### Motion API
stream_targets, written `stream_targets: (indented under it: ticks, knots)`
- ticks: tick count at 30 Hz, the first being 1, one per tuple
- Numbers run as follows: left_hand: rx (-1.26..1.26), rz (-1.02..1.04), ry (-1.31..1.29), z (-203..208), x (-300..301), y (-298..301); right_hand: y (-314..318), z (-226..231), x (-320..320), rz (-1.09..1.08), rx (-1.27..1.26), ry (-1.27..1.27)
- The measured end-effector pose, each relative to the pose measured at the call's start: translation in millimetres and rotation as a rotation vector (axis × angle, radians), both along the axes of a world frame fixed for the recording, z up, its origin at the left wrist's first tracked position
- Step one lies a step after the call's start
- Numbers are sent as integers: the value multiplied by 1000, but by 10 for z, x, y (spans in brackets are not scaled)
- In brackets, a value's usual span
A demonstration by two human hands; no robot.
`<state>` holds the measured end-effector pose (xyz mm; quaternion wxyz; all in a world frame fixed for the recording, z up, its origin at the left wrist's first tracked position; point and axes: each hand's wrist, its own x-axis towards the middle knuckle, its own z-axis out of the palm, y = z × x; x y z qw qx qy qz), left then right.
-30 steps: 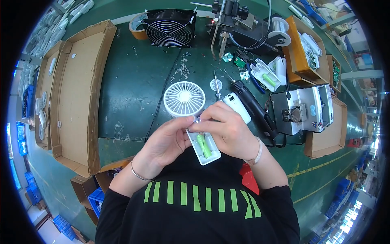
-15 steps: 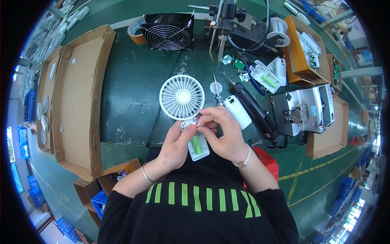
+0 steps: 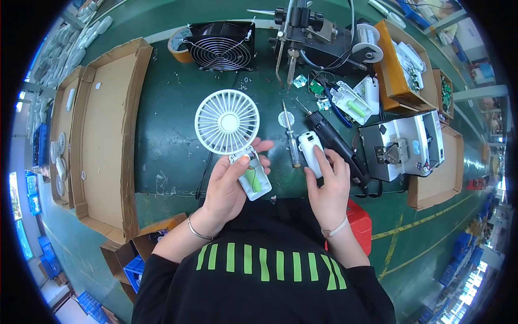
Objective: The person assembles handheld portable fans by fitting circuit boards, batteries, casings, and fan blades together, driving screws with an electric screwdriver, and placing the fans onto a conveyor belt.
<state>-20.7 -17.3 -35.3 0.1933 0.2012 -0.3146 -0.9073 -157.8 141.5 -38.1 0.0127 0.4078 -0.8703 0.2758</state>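
My left hand (image 3: pixel 227 183) is closed round the neck of a white handheld fan (image 3: pixel 228 123), its round grille tilted up and away from me. The fan's handle is uncovered, showing a green battery cell (image 3: pixel 252 179) and a thin wire inside. To the right, my right hand (image 3: pixel 330 186) has its thumb and fingers at the sides of a white handle cover (image 3: pixel 310 154) lying on the bench. Between the two hands lies a screwdriver (image 3: pixel 291 135) with a clear handle. Right of the cover is a black electric screwdriver (image 3: pixel 337 141).
At the back stand a black cooling fan (image 3: pixel 221 46), a soldering stand (image 3: pixel 302 38) and a solder wire spool (image 3: pixel 367 43). Small circuit boards (image 3: pixel 316 87) and an opened fan handle (image 3: pixel 350 101) lie at right, near a metal-cased device (image 3: pixel 402 146). A cardboard tray (image 3: pixel 108 140) sits at left.
My right hand has left the fan's neck and moved right onto the white cover. The left hand has carried the fan slightly left and away, tilting it.
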Motion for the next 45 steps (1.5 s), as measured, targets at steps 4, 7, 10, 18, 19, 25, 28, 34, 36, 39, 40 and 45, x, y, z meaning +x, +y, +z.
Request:
stream_targets:
  ticks: [4,7,10,18,19,25,28,34,36,39,40,45]
  knots:
    - [-71,114,-33,-114,-1,29,41,-16,-8,-35,-50,-14]
    - [-127,184,-58,-145,-25,55,10,31,26,-43,-218,-56]
    - [-148,237,-54,-158,-40,85,-107,148,137,39,-352,-164]
    - [-221,276,-28,-179,-77,185,-407,98,417,297,-416,-287]
    - [-254,267,-49,-168,-94,199,-420,83,430,303,-427,-281]
    - [-236,260,-111,-109,-107,203,-442,48,470,294,-373,-243]
    - [-196,256,-91,-123,-114,200,-435,43,472,302,-373,-223]
    - [-183,214,-74,-113,-121,200,-406,57,506,297,-329,-122]
    - [-352,226,-126,-112,-124,207,-385,112,493,334,-273,-119]
    - [-361,197,-96,-143,-60,158,-334,252,377,461,-264,-369]
    - [-350,153,-55,-141,-35,134,-297,273,300,491,-310,-555]
    - [-296,94,35,-52,-51,150,178,21,-83,-109,-756,-1248]
